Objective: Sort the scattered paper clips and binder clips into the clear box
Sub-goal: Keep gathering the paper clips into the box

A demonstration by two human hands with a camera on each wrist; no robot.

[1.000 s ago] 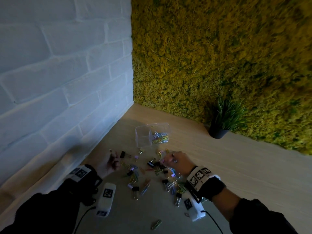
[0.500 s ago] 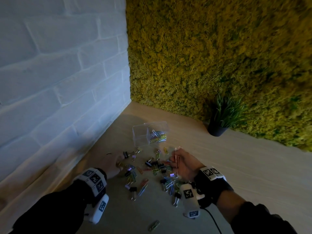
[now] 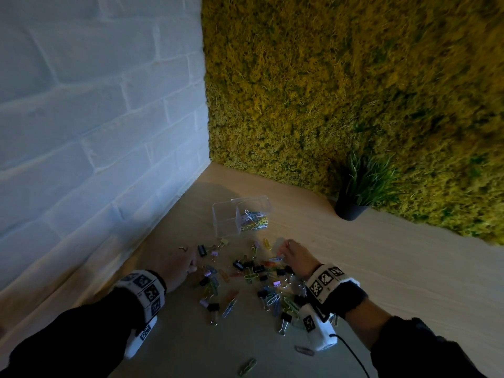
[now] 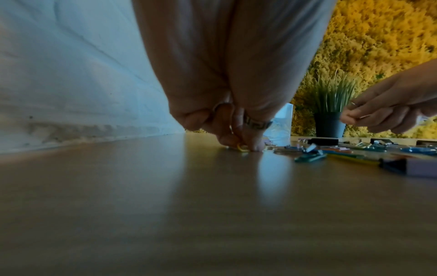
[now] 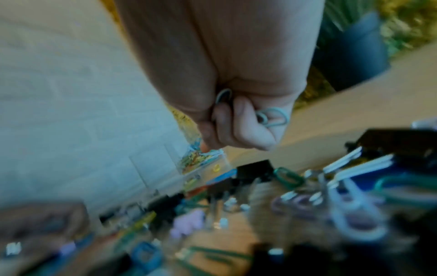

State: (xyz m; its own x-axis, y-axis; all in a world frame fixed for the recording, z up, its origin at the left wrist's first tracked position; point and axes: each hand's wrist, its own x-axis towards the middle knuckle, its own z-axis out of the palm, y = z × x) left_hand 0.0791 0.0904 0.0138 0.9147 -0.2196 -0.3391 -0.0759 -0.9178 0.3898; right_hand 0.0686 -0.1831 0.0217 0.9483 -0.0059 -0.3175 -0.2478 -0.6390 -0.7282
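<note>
a pale wood-grain counter (image 3: 354, 257) carries black and lilac binder clips (image 3: 246, 264) among green, blue, orange and yellow paper clips (image 3: 272, 297), a clear box (image 3: 226, 222), a dark-potted green plant (image 3: 354, 197), beside white-painted brick (image 3: 95, 118) and yellow-green moss (image 3: 341, 77).

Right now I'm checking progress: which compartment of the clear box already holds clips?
The right compartment of the clear box: coloured paper clips are piled there, while the left compartment beside the divider looks empty.

Left hand (image 4: 222, 119) fingertips down; right hand (image 5: 238, 115) fisted.
</note>
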